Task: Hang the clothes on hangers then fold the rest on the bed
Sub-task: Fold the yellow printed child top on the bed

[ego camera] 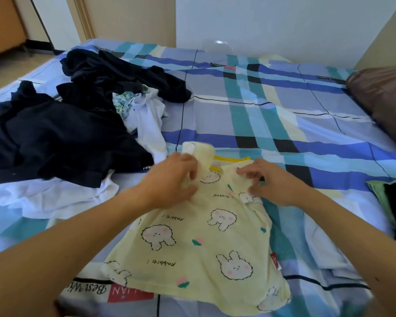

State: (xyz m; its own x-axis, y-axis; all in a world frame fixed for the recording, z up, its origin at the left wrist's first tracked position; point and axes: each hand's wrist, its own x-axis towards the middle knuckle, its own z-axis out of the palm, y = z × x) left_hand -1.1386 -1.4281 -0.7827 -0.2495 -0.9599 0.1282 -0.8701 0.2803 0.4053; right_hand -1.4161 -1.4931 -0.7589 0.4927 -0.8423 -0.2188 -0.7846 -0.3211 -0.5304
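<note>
The plaid cotton bed [284,106] carries everything. Left of the yellow shirt and beyond it sprawls a crumpled heap of dark clothes [55,133] over limp white ones [146,120]. The yellow shirt [192,243], a soft thin knit printed with rabbits, lies flat, its long axis running from the hem nearest the person to the collar farthest away. Both hands sit at its collar end, equally near. The left hand [169,181] pinches the left sleeve [199,152], which is lifted and curled over. The right hand [272,181] pinches the opposite sleeve's edge. The next fold probably draws both sleeves inward.
</note>
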